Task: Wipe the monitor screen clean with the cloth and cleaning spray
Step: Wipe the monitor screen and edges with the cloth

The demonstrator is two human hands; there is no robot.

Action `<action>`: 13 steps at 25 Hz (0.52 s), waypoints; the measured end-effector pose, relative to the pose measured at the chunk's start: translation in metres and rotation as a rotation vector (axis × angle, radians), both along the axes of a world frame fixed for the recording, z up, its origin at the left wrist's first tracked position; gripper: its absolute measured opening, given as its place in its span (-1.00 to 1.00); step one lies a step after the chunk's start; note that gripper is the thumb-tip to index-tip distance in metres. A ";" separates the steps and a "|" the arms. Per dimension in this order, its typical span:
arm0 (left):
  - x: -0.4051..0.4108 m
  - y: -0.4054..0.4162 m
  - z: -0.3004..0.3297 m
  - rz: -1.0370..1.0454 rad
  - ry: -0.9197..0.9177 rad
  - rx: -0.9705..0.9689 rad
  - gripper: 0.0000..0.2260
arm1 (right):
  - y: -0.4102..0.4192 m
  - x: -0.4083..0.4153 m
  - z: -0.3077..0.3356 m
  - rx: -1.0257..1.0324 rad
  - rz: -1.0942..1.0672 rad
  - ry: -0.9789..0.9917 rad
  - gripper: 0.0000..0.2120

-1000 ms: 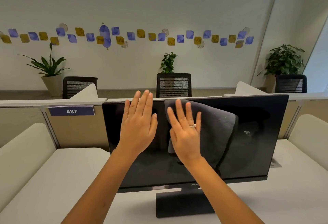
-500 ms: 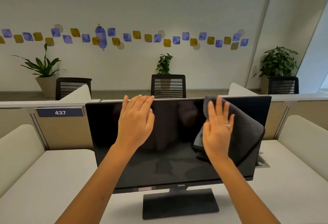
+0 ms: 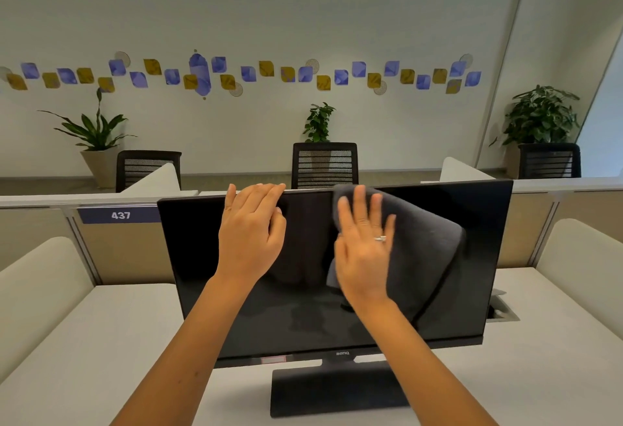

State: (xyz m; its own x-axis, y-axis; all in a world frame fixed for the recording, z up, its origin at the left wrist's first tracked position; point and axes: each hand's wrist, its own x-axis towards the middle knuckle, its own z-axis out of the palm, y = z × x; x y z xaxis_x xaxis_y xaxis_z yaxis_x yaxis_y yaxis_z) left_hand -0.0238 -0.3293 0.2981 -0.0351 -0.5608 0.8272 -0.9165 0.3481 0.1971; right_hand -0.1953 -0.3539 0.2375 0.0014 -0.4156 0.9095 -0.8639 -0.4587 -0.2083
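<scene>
right hand (image 3: pixel 364 250) flat on cloth (image 3: pixel 424 250) (grey); monitor (image 3: pixel 209 257)

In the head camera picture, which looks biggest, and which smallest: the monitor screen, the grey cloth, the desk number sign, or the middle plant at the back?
1. Monitor screen
2. Grey cloth
3 and 4. Desk number sign and middle plant look about alike; the plant stands much farther off, so its true size is unsure.
</scene>
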 end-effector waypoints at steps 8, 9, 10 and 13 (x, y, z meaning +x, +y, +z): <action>-0.004 -0.001 0.000 -0.006 0.005 -0.030 -0.67 | 0.003 0.004 -0.007 -0.024 0.099 0.256 -0.44; -0.005 -0.001 0.001 -0.008 0.025 -0.038 -0.68 | 0.002 -0.007 -0.006 -0.018 0.076 0.219 -0.43; -0.006 -0.001 0.001 -0.008 0.046 -0.044 -0.69 | 0.001 -0.019 -0.004 -0.007 0.055 0.170 -0.42; -0.006 -0.001 0.000 -0.011 0.067 -0.055 -0.69 | -0.004 -0.063 0.001 0.028 -0.019 0.060 -0.43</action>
State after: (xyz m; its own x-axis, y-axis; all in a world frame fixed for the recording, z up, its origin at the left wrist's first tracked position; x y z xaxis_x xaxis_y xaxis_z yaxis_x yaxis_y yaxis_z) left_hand -0.0298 -0.3299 0.2977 0.0154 -0.5141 0.8576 -0.8978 0.3705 0.2383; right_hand -0.2588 -0.3583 0.2383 0.0473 -0.4413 0.8961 -0.8834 -0.4372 -0.1687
